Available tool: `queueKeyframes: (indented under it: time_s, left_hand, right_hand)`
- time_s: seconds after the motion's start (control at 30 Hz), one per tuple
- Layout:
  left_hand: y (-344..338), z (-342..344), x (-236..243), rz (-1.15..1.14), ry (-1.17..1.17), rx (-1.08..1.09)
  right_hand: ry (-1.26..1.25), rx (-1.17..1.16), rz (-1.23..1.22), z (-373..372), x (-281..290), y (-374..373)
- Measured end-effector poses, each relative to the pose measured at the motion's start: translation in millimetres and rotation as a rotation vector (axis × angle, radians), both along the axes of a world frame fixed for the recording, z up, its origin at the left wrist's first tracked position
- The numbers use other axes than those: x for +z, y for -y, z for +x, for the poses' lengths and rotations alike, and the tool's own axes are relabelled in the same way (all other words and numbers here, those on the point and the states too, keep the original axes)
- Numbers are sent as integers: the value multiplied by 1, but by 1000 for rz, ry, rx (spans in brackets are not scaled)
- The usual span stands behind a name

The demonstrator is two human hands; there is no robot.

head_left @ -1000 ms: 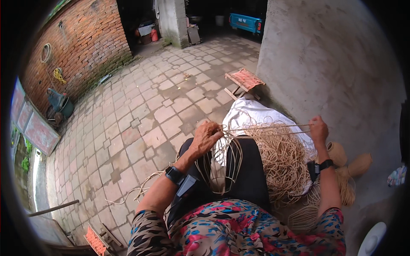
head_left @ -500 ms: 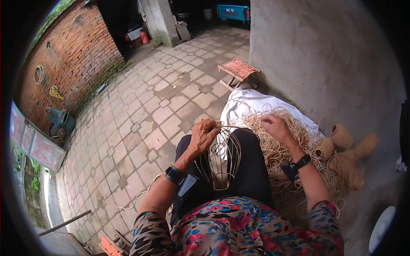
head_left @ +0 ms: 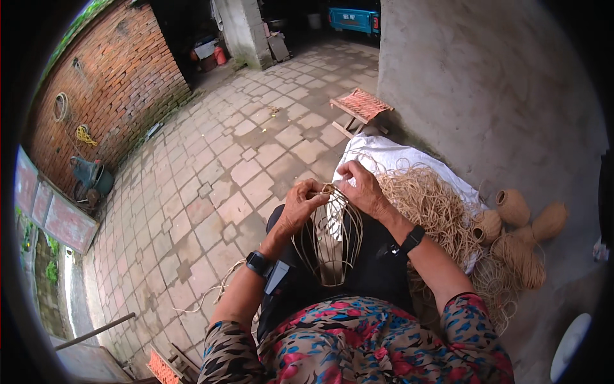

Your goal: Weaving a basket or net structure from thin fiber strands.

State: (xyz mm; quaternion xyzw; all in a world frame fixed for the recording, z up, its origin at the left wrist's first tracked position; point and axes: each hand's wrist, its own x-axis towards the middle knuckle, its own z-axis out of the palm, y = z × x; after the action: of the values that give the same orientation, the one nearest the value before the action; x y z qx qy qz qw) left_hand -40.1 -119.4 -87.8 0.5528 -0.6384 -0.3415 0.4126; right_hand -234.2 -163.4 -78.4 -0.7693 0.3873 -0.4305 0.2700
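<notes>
An openwork basket frame (head_left: 332,263) of thin, pale cane-like ribs rests between my dark-trousered thighs, its narrow neck pointing away from me. My left hand (head_left: 299,203) is closed on the left side of that neck, with thumb and fingertips pressed against it. At the neck's right side is my right hand (head_left: 364,192), fingers pinched together at the rim among thin strands. Which strand it holds is partly hidden by the fingers. To the right lies a large tangled heap of tan strands (head_left: 422,208) on a white sheet (head_left: 368,148).
Several woven tan vessels (head_left: 513,207) lie right of the heap, near a grey wall (head_left: 486,83). A low folding stool (head_left: 362,105) with an orange woven seat stands ahead. Paving (head_left: 211,173) stretches left toward a brick wall (head_left: 121,70). Another orange seat (head_left: 164,367) is at lower left.
My right hand has moved left from above the strand heap to the frame's neck, beside my left hand. The left hand keeps its hold there.
</notes>
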Motion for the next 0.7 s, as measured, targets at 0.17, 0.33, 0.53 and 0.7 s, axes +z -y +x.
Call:
queueKeyframes:
  time_s: [0.17, 0.33, 0.53, 0.7]
  left_hand:
    - [6, 22, 1, 71, -449, -364]
    - [10, 24, 5, 195, -324, -363]
    - [14, 22, -2, 150, -288, -305]
    - [19, 26, -2, 172, -366, -378]
  right_hand:
    - [-148, 276, -95, 1, 13, 13]
    - [-319, 284, -160, 16, 35, 7]
    - [263, 534, 342, -37, 103, -11]
    - [613, 469, 166, -176, 163, 2]
